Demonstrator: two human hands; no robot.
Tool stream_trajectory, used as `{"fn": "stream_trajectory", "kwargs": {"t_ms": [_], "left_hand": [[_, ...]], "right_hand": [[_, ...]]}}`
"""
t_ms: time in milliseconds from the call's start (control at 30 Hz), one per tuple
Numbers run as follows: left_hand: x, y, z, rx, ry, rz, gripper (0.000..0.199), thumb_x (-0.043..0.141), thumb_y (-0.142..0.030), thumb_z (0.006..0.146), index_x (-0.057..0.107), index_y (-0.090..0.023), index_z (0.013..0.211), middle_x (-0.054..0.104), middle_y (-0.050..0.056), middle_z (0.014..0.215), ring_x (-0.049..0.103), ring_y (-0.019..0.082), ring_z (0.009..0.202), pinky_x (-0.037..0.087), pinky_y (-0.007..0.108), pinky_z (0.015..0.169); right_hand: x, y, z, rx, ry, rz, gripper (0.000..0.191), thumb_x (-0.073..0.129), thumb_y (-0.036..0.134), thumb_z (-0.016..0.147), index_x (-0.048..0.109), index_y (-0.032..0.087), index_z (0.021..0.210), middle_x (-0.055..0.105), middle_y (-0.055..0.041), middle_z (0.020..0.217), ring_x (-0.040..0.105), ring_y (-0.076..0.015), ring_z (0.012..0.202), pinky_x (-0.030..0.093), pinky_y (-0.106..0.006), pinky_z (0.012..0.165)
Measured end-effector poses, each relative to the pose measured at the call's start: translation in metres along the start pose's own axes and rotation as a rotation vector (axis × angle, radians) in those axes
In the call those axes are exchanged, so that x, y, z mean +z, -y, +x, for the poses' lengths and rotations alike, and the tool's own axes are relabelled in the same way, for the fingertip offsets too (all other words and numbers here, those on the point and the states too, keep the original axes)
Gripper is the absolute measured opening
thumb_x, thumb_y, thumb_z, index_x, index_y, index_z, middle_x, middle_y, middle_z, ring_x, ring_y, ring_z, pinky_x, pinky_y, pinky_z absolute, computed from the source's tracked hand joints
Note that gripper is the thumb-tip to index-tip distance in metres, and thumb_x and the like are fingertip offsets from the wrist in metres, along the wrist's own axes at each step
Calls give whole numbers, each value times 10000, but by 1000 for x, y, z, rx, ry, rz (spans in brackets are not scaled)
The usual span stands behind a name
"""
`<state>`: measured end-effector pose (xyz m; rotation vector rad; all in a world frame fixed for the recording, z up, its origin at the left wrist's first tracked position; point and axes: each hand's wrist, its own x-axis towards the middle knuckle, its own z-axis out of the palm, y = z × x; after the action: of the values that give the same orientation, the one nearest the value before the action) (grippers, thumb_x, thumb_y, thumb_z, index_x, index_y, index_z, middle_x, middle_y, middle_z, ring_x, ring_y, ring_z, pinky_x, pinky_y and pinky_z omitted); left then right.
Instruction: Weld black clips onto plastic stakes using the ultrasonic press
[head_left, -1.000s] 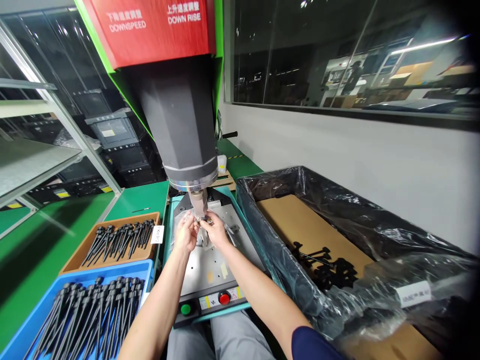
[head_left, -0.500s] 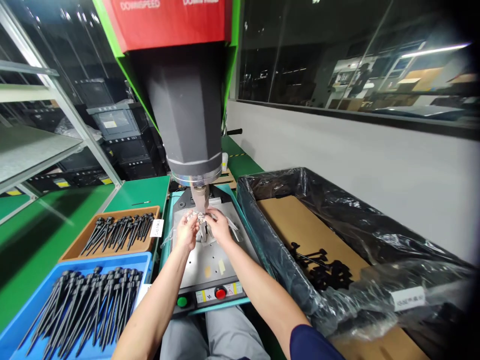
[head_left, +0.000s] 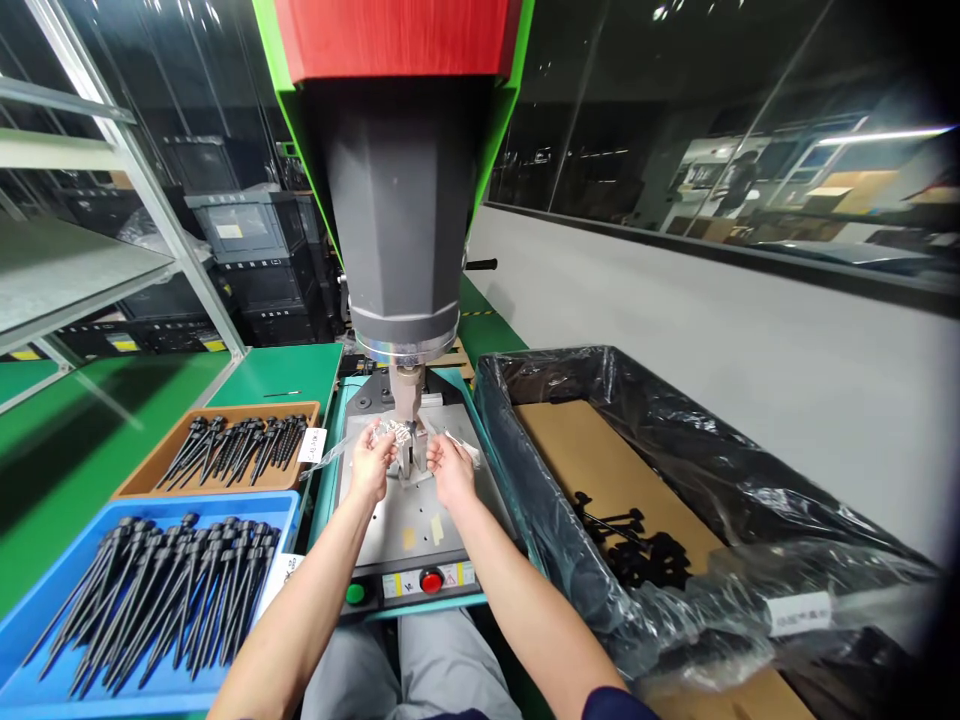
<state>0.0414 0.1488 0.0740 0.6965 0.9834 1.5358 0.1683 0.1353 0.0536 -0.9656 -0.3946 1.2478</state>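
My left hand (head_left: 370, 462) is closed on crumpled clear plastic film (head_left: 392, 432), whose loose end trails left past the machine's base. My right hand (head_left: 452, 468) has its fingers pinched together, and a whitish end of the film sticks out behind it. Between the hands, the metal welding horn (head_left: 407, 390) of a press points straight down at a small metal fixture (head_left: 411, 462) on the grey base plate (head_left: 390, 525). Where the film meets the horn's tip, the fingers and glare hide the details.
At left, an orange tray (head_left: 214, 482) and a blue tray (head_left: 169, 705) hold several black long-stemmed parts. A carton lined with dark plastic (head_left: 540, 480) stands right, black parts (head_left: 649, 555) inside. Green (head_left: 355, 594) and red (head_left: 432, 582) buttons sit on the base's front edge.
My right hand has drawn away from the horn to the right, widening the gap between my hands. The left hand stays by the horn with the film. The camera view has shifted slightly.
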Motion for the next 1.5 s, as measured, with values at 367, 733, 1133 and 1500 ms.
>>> {"fn": "stream_trajectory", "kwargs": {"t_ms": [367,733,1133,1500], "left_hand": [[-4,2,-4,-39,2,-62,608,859,-265,563,548,-165,1076,617,-39,677,559,63,491,398,147,450],[-4,0,-7,-99,2,-110,471,874,-242,553,568,-162,902,604,-55,675,566,53,496,405,138,436],[-4,10,-8,-177,-13,-180,371,828,-155,600,568,-168,866,592,-60,659,550,49,469,402,136,409],[-12,20,-2,-209,-29,-209,377,835,-158,616,530,-186,834,588,-63,645,583,64,489,421,140,418]], "right_hand": [[-9,-12,-4,7,89,26,400,783,536,656,679,168,770,635,-5,663,568,-107,555,421,-199,468],[-12,-17,-9,-10,86,-6,377,775,523,679,685,177,799,647,-16,684,573,-124,563,431,-219,472],[-13,-20,-11,-3,50,9,333,777,492,685,673,186,764,633,-7,665,557,-120,544,424,-215,445],[-17,-24,-6,-13,43,-23,431,801,561,644,674,171,776,643,-18,674,569,-116,552,441,-198,434]]}}
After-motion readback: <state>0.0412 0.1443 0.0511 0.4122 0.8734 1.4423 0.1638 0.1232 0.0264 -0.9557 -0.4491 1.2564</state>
